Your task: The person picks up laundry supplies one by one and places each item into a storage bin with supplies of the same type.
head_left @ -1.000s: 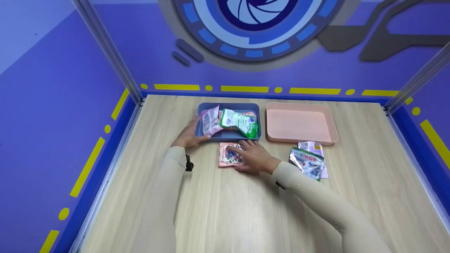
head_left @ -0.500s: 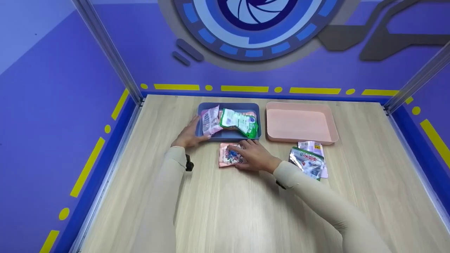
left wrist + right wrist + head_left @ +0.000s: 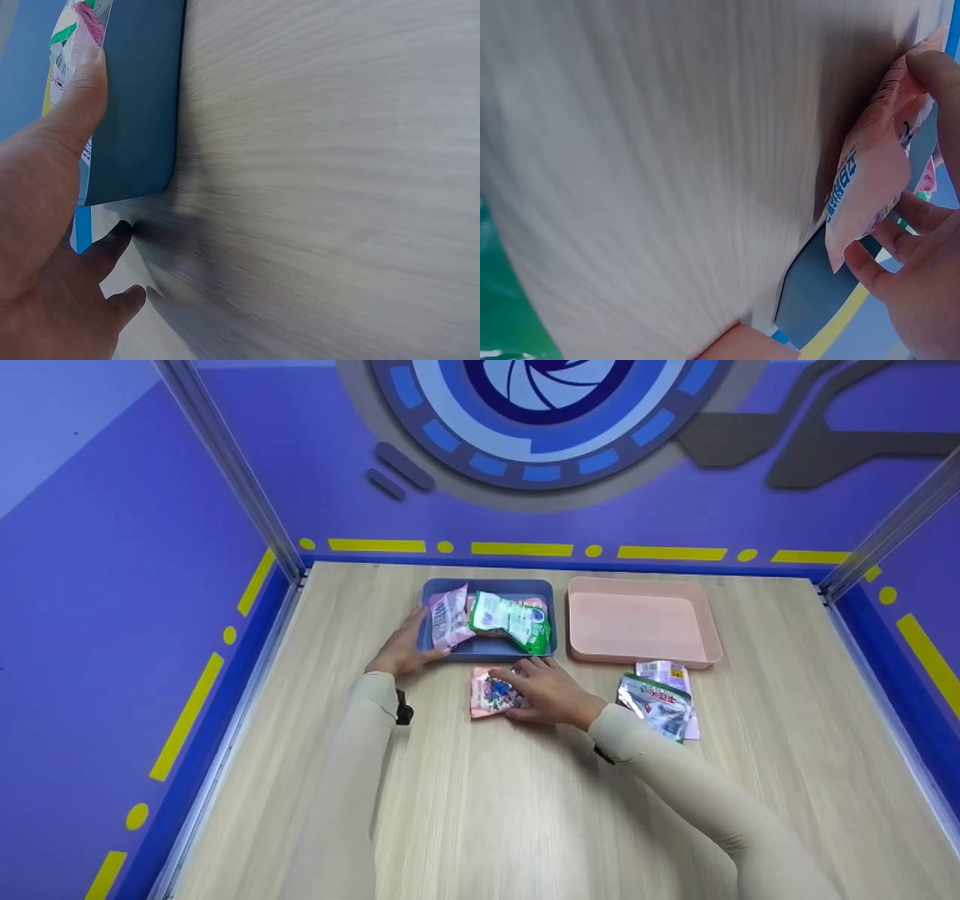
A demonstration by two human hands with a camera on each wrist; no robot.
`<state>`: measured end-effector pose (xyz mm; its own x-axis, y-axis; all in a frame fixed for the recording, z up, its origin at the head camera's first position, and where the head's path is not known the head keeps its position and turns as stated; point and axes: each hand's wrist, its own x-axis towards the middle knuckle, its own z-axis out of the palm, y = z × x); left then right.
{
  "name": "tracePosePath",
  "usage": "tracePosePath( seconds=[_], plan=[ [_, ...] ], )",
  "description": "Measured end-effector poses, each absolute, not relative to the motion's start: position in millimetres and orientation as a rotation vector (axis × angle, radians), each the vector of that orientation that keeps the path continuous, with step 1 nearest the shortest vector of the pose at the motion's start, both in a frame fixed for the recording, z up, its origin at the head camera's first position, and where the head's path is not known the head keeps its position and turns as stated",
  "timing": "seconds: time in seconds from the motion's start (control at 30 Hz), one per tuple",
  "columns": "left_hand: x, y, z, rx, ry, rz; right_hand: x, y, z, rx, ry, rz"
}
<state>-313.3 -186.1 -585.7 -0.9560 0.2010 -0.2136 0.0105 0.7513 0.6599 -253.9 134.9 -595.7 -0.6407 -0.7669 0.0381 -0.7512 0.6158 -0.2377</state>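
Two-handed: with the left hand loosely extended, brace the blue tray at its near-left corner. Hold the pink pouch, just in front of the tray, pinched gently in the right hand by opposite edges.

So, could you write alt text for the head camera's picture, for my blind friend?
A person's right hand grips a pink packet just in front of a blue tray holding other packets on a wood-grain table. The left hand rests at that tray's near left corner. A pink tray stands to the right, two overlapping packets in front of it.
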Motion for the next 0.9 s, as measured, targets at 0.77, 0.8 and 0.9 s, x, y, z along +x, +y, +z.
tracePosePath(
  seconds=[0.77,0.8,0.9],
  plan=[
    [-312,-186,-585,0.140,2.668,1.012,-251,150,-594,-1.402,2.794,-0.453],
    [-312,-186,-585,0.141,2.670,1.011,-251,150,-594,-1.406,2.796,-0.452],
    [-312,-186,-585,0.149,2.674,1.007,-251,151,-594,-1.411,2.803,-0.453]
  ],
)
